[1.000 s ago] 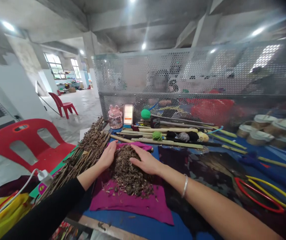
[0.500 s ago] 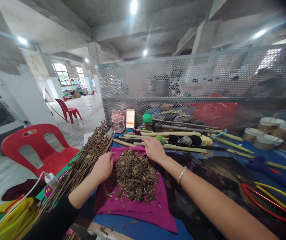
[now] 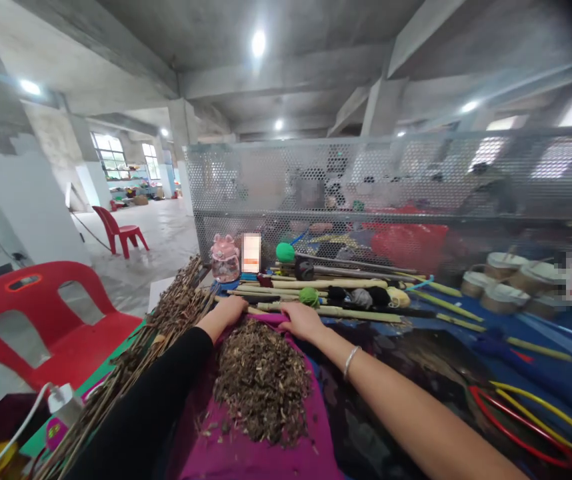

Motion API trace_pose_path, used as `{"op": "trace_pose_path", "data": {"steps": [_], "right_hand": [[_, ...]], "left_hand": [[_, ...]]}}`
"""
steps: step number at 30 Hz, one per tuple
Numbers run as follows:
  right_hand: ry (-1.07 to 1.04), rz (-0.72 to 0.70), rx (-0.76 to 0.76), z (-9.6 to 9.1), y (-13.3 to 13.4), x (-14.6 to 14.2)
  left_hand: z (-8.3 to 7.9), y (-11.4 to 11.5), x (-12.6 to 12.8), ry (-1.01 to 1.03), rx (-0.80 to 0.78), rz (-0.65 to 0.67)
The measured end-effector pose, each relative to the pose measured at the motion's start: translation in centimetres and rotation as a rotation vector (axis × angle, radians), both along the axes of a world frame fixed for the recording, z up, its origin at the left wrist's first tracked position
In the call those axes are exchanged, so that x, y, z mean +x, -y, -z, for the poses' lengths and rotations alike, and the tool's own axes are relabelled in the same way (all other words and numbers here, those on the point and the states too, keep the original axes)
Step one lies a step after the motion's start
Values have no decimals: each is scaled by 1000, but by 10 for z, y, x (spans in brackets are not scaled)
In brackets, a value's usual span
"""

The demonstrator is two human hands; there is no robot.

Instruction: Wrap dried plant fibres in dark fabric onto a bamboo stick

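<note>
A heap of chopped dried plant bits [image 3: 263, 383] lies on a magenta cloth [image 3: 216, 457] in front of me. My left hand [image 3: 229, 315] is closed at the cloth's far left corner, its fingertips mostly hidden. At the far right corner my right hand [image 3: 305, 323], with a silver bangle on the wrist, pinches the raised edge. Between both hands the far edge of the cloth is lifted and folded toward the heap. A green yarn ball [image 3: 309, 296] sits just beyond my right hand.
Dried stalks [image 3: 161, 340] lie along the left, beside a red chair [image 3: 56, 313]. Sticks [image 3: 346, 312] and yarn balls lie behind the cloth, before a perforated metal screen [image 3: 246, 193]. Scissors with red and yellow handles [image 3: 521, 427] and lidded cups [image 3: 503, 297] are on the right.
My left hand has moved from the cloth's left side up to its far edge. The far edge is now lifted between my hands. The camera view has shifted.
</note>
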State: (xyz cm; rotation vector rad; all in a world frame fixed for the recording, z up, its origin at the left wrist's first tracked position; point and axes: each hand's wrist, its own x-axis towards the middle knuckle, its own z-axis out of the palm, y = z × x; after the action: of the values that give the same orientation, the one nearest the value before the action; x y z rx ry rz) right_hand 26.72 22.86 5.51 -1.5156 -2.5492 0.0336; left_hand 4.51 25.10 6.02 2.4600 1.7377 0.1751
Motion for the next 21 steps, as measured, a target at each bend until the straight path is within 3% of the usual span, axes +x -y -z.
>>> {"op": "trace_pose_path", "data": {"steps": [4,8,10,15,21], "right_hand": [[-68,-62,68,-5,26,15],[-289,-68,143,-1,51,32],[-288,-41,107,0,60,40],[-171,-41,-17,-3,79,51],[17,-128,-55,-14,102,53]], "left_hand": [[14,-16,-6,9,31,115],[8,-28,-16,65,82,160],[2,-36,-14,83,97,156],[-8,-61,24,94,111,201],[-6,-86,81,105,127,280]]}}
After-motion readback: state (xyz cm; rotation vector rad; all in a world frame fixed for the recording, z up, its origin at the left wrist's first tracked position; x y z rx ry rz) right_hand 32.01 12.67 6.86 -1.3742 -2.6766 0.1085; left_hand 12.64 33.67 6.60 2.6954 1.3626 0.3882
